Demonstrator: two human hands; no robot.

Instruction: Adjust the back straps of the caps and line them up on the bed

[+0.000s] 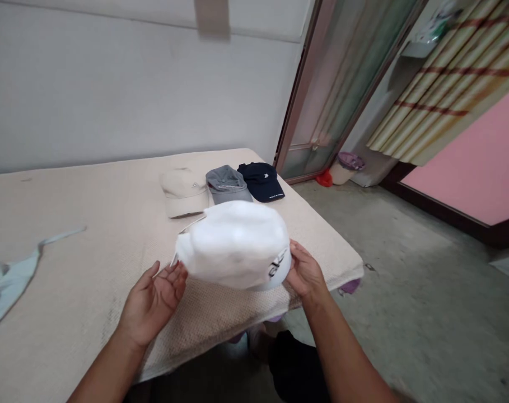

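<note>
A white cap (237, 243) with dark lettering hangs above the front of the covered bed, tipped on its side and slightly blurred. My right hand (307, 271) grips it at the brim end, with the fingers partly hidden behind it. My left hand (155, 299) lies palm up at the opposite end, thumb and fingers apart. Its fingertips are at the cap's back strap; whether they touch it I cannot tell. Beyond the white cap, a beige cap (185, 191), a grey cap (228, 183) and a navy cap (262, 180) lie side by side in a row.
A pale textured cover (90, 196) spreads over the bed. Light grey-green fabric with a strap (21, 277) lies at the left. A white wall (132, 95) stands behind. On the floor to the right are a bin (344, 168) and a red bag (323, 178).
</note>
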